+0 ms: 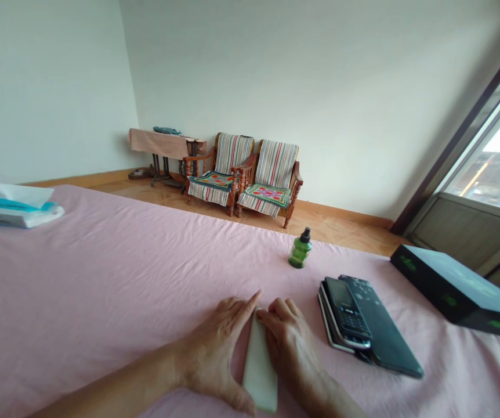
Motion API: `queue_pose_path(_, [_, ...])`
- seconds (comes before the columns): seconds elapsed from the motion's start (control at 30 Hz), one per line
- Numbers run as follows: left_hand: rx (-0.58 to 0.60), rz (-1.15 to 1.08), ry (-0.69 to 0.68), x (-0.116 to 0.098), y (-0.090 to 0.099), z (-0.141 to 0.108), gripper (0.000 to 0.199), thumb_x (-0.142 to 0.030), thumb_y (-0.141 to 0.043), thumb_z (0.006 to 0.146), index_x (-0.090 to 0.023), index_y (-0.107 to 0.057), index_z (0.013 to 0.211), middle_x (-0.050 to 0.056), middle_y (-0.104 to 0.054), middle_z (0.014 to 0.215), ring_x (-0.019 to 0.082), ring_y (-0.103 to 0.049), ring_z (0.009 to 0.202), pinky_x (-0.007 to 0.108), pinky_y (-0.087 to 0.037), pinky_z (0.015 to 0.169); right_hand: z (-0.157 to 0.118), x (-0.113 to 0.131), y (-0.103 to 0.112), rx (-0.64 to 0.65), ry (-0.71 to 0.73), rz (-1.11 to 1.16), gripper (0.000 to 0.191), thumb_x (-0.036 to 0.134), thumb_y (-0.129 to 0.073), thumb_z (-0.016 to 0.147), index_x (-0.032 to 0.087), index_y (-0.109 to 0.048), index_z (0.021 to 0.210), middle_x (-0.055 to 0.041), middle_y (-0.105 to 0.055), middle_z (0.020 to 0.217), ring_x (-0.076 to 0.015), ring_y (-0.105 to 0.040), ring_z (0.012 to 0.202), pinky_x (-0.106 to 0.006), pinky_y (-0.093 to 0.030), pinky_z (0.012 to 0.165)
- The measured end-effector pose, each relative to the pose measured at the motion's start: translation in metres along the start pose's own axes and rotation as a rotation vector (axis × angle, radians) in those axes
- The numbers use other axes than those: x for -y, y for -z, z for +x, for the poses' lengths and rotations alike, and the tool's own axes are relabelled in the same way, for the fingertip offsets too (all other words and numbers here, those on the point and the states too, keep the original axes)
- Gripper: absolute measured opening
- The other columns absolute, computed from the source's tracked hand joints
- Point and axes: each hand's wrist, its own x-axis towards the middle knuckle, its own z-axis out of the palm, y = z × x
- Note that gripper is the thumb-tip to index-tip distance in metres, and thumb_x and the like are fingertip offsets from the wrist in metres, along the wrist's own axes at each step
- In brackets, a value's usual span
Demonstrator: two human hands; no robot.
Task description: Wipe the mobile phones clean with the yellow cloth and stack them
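A narrow, pale whitish strip (260,371) lies on the pink cloth near the bottom centre, pointing away from me. My left hand (215,342) is along its left side, thumb at the near end and forefinger stretched toward the far end, the fingers apart. My right hand (291,342) is curled on the right side, with its thumb and bent fingers pressed on the strip's far end. What the strip is made of is hard to tell.
Right of my hands, phones (348,313) are stacked beside a dark tablet-like slab (389,331). A green bottle (300,249) stands beyond. A black box (463,290) is far right, a tissue pack (28,213) far left. Two chairs (271,174) stand by the wall.
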Motion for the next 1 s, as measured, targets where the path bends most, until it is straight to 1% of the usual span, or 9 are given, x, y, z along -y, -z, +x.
queue_pose_path(0.2, [-0.019, -0.013, 0.000, 0.000, -0.001, 0.000, 0.138, -0.066, -0.077, 0.047, -0.020, 0.006, 0.148, 0.018, -0.034, 0.144, 0.041, -0.032, 0.130, 0.059, -0.021, 0.108, -0.002, -0.001, -0.001, 0.005, 0.002, 0.015, 0.023, 0.002, -0.051, 0.085, 0.021, -0.064, 0.085, -0.0041, -0.055, 0.083, -0.0190, -0.049, 0.080, -0.027, -0.042, 0.069])
queue_pose_path(0.27, [-0.010, -0.014, 0.003, 0.000, -0.001, 0.000, 0.139, -0.065, -0.078, 0.046, -0.020, 0.005, 0.148, 0.018, -0.034, 0.144, 0.041, -0.031, 0.130, 0.059, -0.021, 0.108, 0.000, 0.001, 0.001, 0.010, -0.008, 0.009, 0.023, 0.002, -0.052, 0.084, 0.021, -0.065, 0.086, -0.0044, -0.055, 0.084, -0.0191, -0.049, 0.081, -0.028, -0.042, 0.070])
queue_pose_path(0.43, [0.000, -0.010, 0.015, -0.002, 0.001, 0.001, 0.136, -0.064, -0.078, 0.048, -0.021, 0.005, 0.148, 0.018, -0.030, 0.146, 0.040, -0.028, 0.132, 0.058, -0.021, 0.108, 0.009, 0.003, 0.007, 0.036, -0.026, -0.052, 0.024, 0.002, -0.052, 0.085, 0.022, -0.066, 0.089, -0.0043, -0.056, 0.083, -0.0195, -0.049, 0.081, -0.029, -0.041, 0.070])
queue_pose_path(0.5, [0.008, -0.004, 0.026, -0.002, 0.001, 0.001, 0.136, -0.064, -0.077, 0.048, -0.021, 0.006, 0.148, 0.017, -0.029, 0.147, 0.041, -0.027, 0.133, 0.059, -0.020, 0.108, 0.006, 0.006, 0.008, 0.042, -0.026, -0.043, 0.024, 0.001, -0.051, 0.084, 0.021, -0.065, 0.086, -0.0042, -0.056, 0.083, -0.0190, -0.049, 0.081, -0.028, -0.041, 0.070])
queue_pose_path(0.63, [0.026, 0.003, 0.051, -0.003, 0.002, 0.001, 0.139, -0.066, -0.077, 0.046, -0.019, 0.005, 0.148, 0.018, -0.031, 0.146, 0.041, -0.028, 0.132, 0.057, -0.021, 0.109, -0.013, 0.014, 0.005, 0.056, 0.005, 0.024, 0.023, 0.001, -0.054, 0.082, 0.021, -0.065, 0.082, -0.0035, -0.056, 0.085, -0.0182, -0.049, 0.083, -0.025, -0.041, 0.068])
queue_pose_path(0.73, [0.029, 0.006, 0.061, -0.004, 0.004, 0.002, 0.135, -0.068, -0.075, 0.046, -0.017, -0.003, 0.148, 0.018, -0.032, 0.146, 0.041, -0.028, 0.133, 0.055, -0.021, 0.110, -0.016, 0.014, 0.003, 0.042, -0.014, 0.021, 0.024, 0.001, -0.054, 0.082, 0.022, -0.066, 0.083, -0.0034, -0.056, 0.085, -0.0179, -0.049, 0.083, -0.025, -0.041, 0.069])
queue_pose_path(0.83, [0.053, 0.043, 0.068, -0.006, 0.007, 0.003, 0.122, -0.070, -0.073, 0.049, -0.016, -0.020, 0.145, 0.018, -0.029, 0.148, 0.041, -0.025, 0.134, 0.055, -0.020, 0.111, -0.003, 0.006, 0.000, -0.005, -0.071, -0.058, 0.024, 0.002, -0.051, 0.084, 0.021, -0.066, 0.084, -0.0043, -0.055, 0.084, -0.0180, -0.048, 0.082, -0.026, -0.041, 0.071])
queue_pose_path(0.9, [0.064, 0.078, 0.067, -0.009, 0.008, 0.005, 0.115, -0.071, -0.072, 0.048, -0.016, -0.031, 0.141, 0.018, -0.031, 0.147, 0.041, -0.027, 0.134, 0.054, -0.020, 0.111, 0.007, 0.001, -0.002, -0.025, -0.104, -0.092, 0.023, 0.004, -0.051, 0.084, 0.020, -0.066, 0.081, -0.0048, -0.054, 0.082, -0.0185, -0.048, 0.081, -0.027, -0.040, 0.070])
queue_pose_path(1.0, [0.047, 0.117, 0.078, -0.012, 0.010, 0.006, 0.114, -0.071, -0.073, 0.045, -0.015, -0.036, 0.137, 0.018, -0.036, 0.143, 0.040, -0.032, 0.130, 0.054, -0.022, 0.110, 0.015, -0.001, -0.003, -0.041, -0.109, -0.101, 0.024, 0.004, -0.050, 0.085, 0.020, -0.067, 0.081, -0.0054, -0.055, 0.082, -0.0191, -0.048, 0.081, -0.028, -0.040, 0.070])
